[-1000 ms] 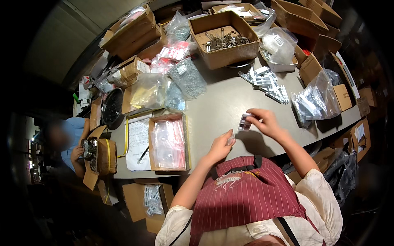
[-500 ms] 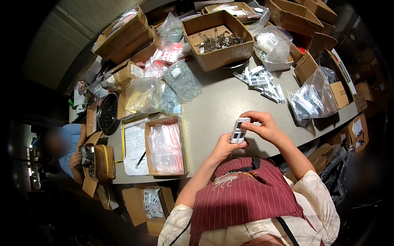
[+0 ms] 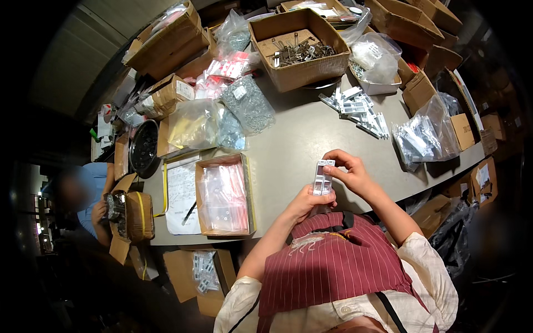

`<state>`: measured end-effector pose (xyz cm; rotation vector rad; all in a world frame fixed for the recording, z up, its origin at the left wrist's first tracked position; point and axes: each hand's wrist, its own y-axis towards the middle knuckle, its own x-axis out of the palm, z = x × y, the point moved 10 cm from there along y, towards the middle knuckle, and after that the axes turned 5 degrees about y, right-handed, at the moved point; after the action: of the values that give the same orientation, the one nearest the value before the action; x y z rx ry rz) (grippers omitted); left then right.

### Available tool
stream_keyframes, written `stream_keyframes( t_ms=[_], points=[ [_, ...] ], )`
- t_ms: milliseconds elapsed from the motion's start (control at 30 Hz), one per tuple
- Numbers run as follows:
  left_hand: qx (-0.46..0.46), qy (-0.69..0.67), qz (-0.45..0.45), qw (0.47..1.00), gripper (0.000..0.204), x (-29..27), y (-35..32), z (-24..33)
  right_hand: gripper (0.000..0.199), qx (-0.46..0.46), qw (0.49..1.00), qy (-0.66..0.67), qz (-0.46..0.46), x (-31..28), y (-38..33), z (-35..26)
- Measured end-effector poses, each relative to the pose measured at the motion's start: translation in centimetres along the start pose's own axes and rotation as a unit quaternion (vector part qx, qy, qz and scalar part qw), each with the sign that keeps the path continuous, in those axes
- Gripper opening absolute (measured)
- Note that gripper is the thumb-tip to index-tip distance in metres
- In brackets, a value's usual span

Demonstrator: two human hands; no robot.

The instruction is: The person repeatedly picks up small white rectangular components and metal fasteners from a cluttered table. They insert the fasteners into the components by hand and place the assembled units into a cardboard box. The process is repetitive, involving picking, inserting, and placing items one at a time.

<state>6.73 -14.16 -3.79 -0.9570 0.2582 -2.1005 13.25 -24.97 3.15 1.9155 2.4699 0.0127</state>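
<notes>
In front of my apron I hold a pair of silver slotted metal plates [image 3: 320, 180], narrow and side by side, standing nearly upright. My left hand [image 3: 311, 203] is closed round their lower end. The fingers of my right hand [image 3: 350, 171] close on the upper end, thumb on the near face. Below the left fingers hangs something pale and see-through, perhaps thin plastic; I cannot make it out fully. Beyond my hands lies a loose pile of similar slotted parts [image 3: 360, 111]. To the left stands a carton of clear flat plastic bags [image 3: 250, 213].
A written sheet [image 3: 179, 194] with a pen lies left of the carton. Behind are an open box of metal pieces [image 3: 288, 77], a bag of small hardware [image 3: 250, 105] and a clear bag of silver parts [image 3: 416, 136]. At far left, another person [image 3: 94, 188] handles a taped carton [image 3: 139, 216].
The plates have turned slightly in my hands, and their face now looks paler, with less dark showing. Both hands keep their grip. The whole view has shifted a little.
</notes>
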Motion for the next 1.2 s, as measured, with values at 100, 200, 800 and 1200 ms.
stream_keyframes(
  t_ms=[100,200,800,1200],
  points=[
    [-0.014,0.037,-0.011,0.999,0.015,-0.9,0.1,0.0,0.024,-0.025,0.998,-0.057,-0.031,2.1,0.2,-0.6],
    [0.069,0.026,0.02,0.997,0.022,-3.6,0.5,1.8,0.028,-0.124,0.976,-0.135,-0.12,5.1,0.7,-2.1],
    [0.201,0.089,0.281,0.934,0.024,-13.5,-4.2,-1.3,0.078,-0.242,0.82,-0.495,-0.155,14.4,16.0,7.3],
    [0.135,0.065,0.271,0.951,0.016,-12.6,-4.4,0.8,0.07,-0.142,0.884,-0.394,-0.206,7.8,7.1,6.4]
  ],
)
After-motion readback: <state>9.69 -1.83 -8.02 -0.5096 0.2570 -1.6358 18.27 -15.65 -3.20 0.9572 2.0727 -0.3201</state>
